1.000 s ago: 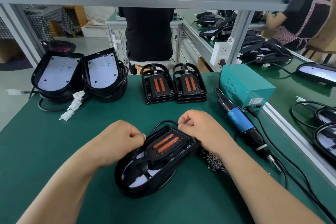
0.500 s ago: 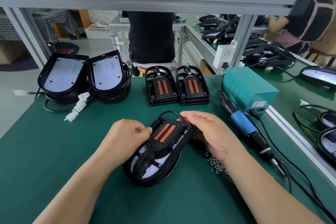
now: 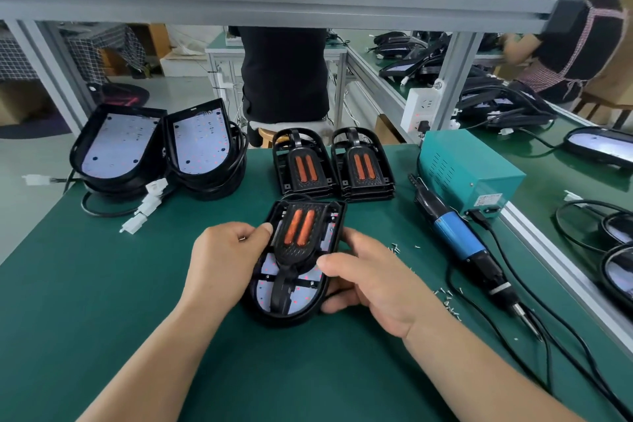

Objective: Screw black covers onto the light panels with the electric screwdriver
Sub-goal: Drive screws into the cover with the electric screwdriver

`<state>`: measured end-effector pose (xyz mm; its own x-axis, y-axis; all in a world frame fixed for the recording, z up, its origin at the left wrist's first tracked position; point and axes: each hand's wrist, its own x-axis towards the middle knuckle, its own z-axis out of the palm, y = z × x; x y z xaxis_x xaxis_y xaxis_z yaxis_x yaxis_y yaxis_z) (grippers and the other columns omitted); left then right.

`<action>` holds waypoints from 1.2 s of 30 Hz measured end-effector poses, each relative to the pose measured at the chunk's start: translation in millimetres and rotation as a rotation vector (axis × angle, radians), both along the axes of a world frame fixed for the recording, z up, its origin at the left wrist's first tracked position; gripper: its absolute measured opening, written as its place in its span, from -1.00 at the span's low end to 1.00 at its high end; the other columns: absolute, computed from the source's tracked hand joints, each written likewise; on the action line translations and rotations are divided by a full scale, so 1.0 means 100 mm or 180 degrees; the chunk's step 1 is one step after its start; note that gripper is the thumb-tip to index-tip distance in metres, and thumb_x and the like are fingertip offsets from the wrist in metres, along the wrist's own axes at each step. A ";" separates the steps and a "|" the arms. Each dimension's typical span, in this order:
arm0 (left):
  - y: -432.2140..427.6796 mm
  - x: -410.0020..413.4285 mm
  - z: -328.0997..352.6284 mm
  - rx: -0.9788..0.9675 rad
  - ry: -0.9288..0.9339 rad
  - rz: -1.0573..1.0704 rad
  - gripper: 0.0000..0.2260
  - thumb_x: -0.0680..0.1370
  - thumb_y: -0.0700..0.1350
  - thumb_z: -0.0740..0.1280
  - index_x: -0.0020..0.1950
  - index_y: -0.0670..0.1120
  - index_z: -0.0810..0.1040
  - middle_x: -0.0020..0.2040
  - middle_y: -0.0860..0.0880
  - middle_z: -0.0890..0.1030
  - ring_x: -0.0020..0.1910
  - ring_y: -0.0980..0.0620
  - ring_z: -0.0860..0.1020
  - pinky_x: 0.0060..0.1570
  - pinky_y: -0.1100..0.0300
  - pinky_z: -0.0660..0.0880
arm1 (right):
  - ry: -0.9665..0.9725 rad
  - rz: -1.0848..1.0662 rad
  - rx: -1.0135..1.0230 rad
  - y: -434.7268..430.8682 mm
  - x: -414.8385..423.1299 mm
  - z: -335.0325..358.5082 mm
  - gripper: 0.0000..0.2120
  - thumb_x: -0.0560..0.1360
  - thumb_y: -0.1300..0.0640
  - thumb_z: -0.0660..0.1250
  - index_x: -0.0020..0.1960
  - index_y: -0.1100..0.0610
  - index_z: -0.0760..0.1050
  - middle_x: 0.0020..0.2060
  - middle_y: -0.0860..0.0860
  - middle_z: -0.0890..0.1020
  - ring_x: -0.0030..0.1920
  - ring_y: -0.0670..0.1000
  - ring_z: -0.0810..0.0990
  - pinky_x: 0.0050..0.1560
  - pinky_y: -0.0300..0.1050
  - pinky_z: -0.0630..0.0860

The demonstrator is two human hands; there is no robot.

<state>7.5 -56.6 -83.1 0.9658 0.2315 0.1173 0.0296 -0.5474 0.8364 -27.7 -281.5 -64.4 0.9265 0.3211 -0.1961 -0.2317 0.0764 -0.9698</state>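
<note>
A light panel (image 3: 291, 298) in a black housing lies on the green mat in front of me, with a black cover (image 3: 301, 233) bearing two orange strips seated on top. My left hand (image 3: 226, 257) grips the left side, thumb on the cover. My right hand (image 3: 373, 281) holds the right side, thumb across the panel's edge. The blue and black electric screwdriver (image 3: 459, 243) lies untouched on the mat to the right. Loose screws (image 3: 448, 301) are scattered beside my right wrist.
Two stacks of black covers (image 3: 332, 164) sit behind the panel. Two stacks of bare light panels (image 3: 157, 147) with cables and white connectors stand at the back left. A teal power box (image 3: 469, 168) is at the right. People work at neighbouring benches.
Both hands have turned the panel with its cover from lying diagonally to nearly straight, square end away from me. My right hand slid from the top end down along its right side.
</note>
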 end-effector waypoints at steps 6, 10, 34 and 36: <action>0.09 0.04 -0.04 -0.0880 -0.0072 0.0067 -0.66 0.62 0.25 0.34 -0.15 0.08 0.73 -0.39 -0.05 0.21 -0.42 -0.02 0.20 -0.33 0.13 0.18 | -0.0264 -0.0414 -0.0066 -0.08 0.09 0.02 -0.68 0.41 0.12 0.31 0.11 0.00 0.69 -0.14 0.02 0.73 -0.25 -0.03 0.63 -0.38 -0.13 0.52; 0.14 0.07 -0.09 -0.1263 -0.0064 -0.0010 -0.65 0.53 0.32 0.33 -0.13 0.10 0.75 -0.37 -0.04 0.20 -0.44 -0.01 0.18 -0.36 0.16 0.16 | -0.0616 -0.0667 -0.0251 -0.22 0.12 0.09 -0.67 0.43 0.09 0.27 0.13 0.09 0.66 -0.16 0.04 0.66 -0.23 0.04 0.54 -0.38 -0.18 0.44; 0.23 0.14 -0.19 -0.1168 -0.0095 -0.0006 -0.56 0.43 0.45 0.35 -0.10 0.11 0.75 -0.47 0.03 0.31 -0.49 -0.01 0.25 -0.31 0.17 0.30 | -0.1662 -0.2911 0.0626 -1.53 0.08 0.62 -0.70 0.39 0.23 0.26 0.03 0.26 0.68 -0.20 0.13 0.61 -0.26 0.13 0.49 -0.34 -0.17 0.40; 0.24 0.14 -0.19 -0.1137 -0.0075 0.0002 -0.56 0.43 0.45 0.35 -0.09 0.13 0.75 -0.48 0.05 0.32 -0.50 -0.01 0.26 -0.31 0.17 0.31 | -0.1614 -0.3177 0.0646 -1.69 0.08 0.63 -0.74 0.39 0.21 0.29 -0.01 0.32 0.60 -0.18 0.18 0.52 -0.24 0.18 0.39 -0.29 -0.10 0.31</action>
